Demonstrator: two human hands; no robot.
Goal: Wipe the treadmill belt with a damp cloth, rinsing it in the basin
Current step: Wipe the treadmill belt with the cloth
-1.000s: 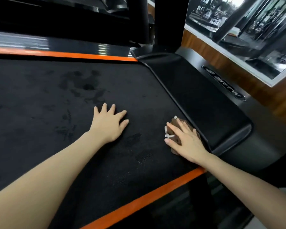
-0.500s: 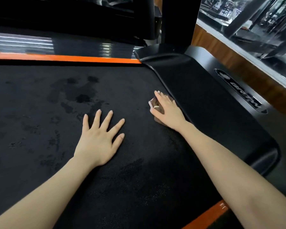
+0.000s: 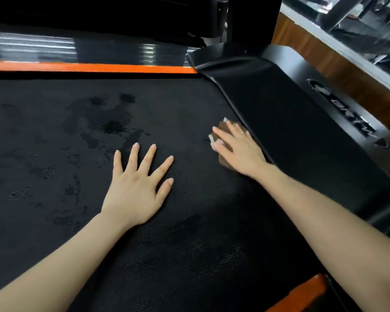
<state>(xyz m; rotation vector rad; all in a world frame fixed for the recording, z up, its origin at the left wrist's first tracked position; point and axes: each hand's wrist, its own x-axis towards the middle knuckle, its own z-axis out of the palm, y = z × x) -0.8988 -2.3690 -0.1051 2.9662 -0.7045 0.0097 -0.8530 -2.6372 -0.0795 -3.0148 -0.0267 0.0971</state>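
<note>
Blk mesh-textured belt (image 3: pixel 189 233) w/ darker blotches (image 3: pixel 113 126), orange edge strip (image 3: pixel 95 68), brown cloth (image 3: pixel 222 129) w/ white bits, blk side cover (image 3: pixel 291 131)

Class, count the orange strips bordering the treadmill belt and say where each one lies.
2. The far orange strip runs along the top edge of the belt; the near orange strip shows at the bottom right corner. Others may lie outside the frame.

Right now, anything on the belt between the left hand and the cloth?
Nothing: in the head view only bare black belt separates the left hand, flat on it, from the brown cloth under the right hand.
</note>
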